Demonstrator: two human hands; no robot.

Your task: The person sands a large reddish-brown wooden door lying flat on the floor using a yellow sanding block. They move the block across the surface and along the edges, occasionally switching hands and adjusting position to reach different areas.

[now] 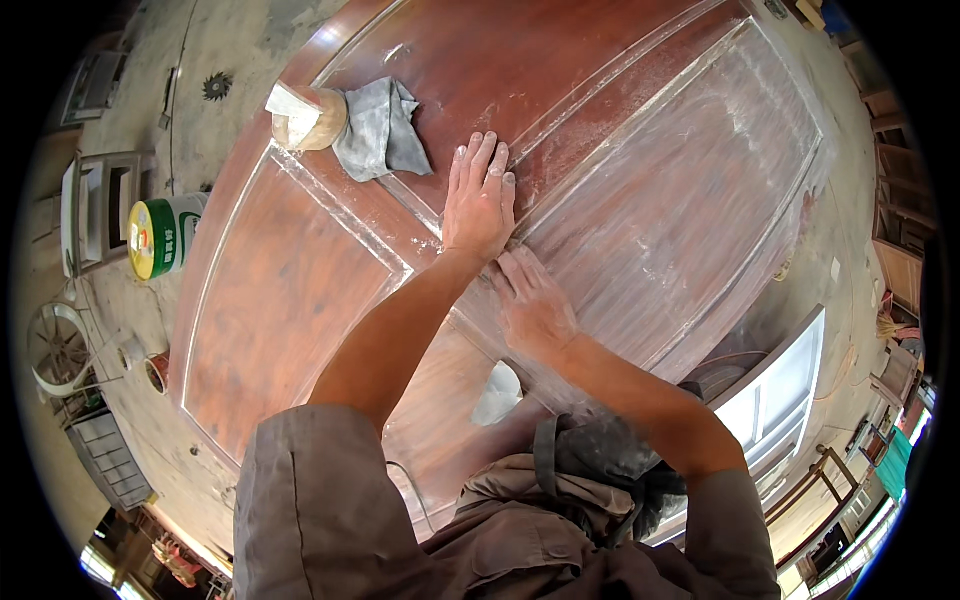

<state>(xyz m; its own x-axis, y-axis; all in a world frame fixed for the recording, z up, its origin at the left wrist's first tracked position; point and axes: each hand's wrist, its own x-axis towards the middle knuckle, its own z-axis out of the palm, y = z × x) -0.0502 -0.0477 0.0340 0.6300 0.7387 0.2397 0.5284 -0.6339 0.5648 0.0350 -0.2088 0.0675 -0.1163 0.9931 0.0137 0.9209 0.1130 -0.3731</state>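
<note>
A large reddish-brown panelled wooden door (290,270) lies in front of me, with pale dust over its surface and along its mouldings. My left hand (480,205) rests on it near the middle, fingers stretched out over a flat rail. Just below and to the right, my right hand (535,300) lies against the wood with its fingers extended. Whatever might be beneath either palm is hidden. A crumpled grey cloth (383,130) lies beyond my left hand, against a round tan container (318,122) with a folded white sheet (292,112) on top. Nearer my body is a pale, curved sheet-like piece (497,393).
On the concrete floor at left stands a green, white and yellow bucket (165,238), with a toothed dark disc (217,87) farther off. A wheel (60,350) is at the far left. A white panelled frame (775,390) leans at the right, near wooden pieces (895,270).
</note>
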